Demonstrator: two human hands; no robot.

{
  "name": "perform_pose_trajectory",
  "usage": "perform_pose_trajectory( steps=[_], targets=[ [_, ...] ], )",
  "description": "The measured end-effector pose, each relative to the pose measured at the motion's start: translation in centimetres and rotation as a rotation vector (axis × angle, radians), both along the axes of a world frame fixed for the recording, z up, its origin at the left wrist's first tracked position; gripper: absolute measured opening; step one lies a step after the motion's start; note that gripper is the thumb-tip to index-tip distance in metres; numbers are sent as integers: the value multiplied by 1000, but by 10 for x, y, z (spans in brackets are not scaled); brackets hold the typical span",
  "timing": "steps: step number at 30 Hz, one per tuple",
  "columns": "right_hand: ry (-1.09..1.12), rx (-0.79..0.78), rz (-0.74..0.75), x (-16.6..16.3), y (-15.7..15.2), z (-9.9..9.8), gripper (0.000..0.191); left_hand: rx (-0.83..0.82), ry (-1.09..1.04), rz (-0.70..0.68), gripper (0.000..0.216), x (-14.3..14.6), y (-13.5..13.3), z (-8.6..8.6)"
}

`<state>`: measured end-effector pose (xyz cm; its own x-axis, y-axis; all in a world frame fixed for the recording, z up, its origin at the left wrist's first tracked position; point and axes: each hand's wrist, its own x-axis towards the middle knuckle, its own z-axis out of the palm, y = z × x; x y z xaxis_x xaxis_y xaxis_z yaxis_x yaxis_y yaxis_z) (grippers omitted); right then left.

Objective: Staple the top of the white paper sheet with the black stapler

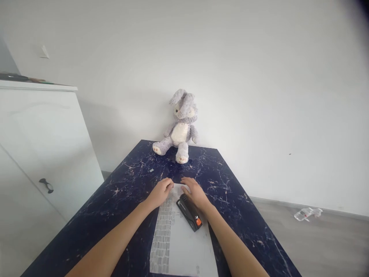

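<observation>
A sheet of paper (187, 250) lies on the dark blue marbled table, with rows of grey marks down its left side. On its upper right part rests a black stapler (188, 213) with an orange patch at its near end, set at a slant. My left hand (161, 191) is at the sheet's top left corner, its fingers curled together; what they pinch, if anything, is hidden. Over the top right corner, beside the stapler's far end, my right hand (196, 193) has its thumb and fingers apart.
A grey plush rabbit (180, 132) sits at the table's far end against the white wall. To the left stands a white cabinet (43, 134) with a dark handle. A small pale scrap (151, 170) lies on the table. Clear plastic packaging (308, 214) is on the floor at right.
</observation>
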<state>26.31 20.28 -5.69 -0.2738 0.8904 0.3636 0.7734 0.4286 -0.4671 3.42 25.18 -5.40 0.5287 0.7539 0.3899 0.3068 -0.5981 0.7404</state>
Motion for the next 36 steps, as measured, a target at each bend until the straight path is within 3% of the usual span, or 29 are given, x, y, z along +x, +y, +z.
perform_pose_trajectory(
  steps=[3,6,9,12,15,19,21,27,31,36],
  targets=[
    [54,-81,58,10,-21,26,35,229,254,-35,23,2,-6,-8],
    [-34,-258,246,13,-38,46,50,285,403,-62,31,-6,-5,-9],
    [-116,-368,277,9,-46,53,59,276,457,-102,38,-14,-1,-6],
    [-118,-376,217,5,-46,54,34,249,450,-124,42,-18,2,-6],
    [35,-307,121,10,-41,55,17,248,452,-93,41,-21,4,-6],
    [364,-230,-107,28,-32,57,27,266,512,-6,41,-23,6,-4],
    [471,-235,-149,34,-28,53,36,274,532,24,42,-23,6,-4],
    [393,-290,6,17,-27,40,37,340,447,-28,43,-19,6,-8],
    [273,-341,100,-4,-32,40,35,308,427,-105,39,-23,10,-12],
    [201,-316,163,-18,-33,39,35,289,403,-104,36,-25,13,-13]
  ],
)
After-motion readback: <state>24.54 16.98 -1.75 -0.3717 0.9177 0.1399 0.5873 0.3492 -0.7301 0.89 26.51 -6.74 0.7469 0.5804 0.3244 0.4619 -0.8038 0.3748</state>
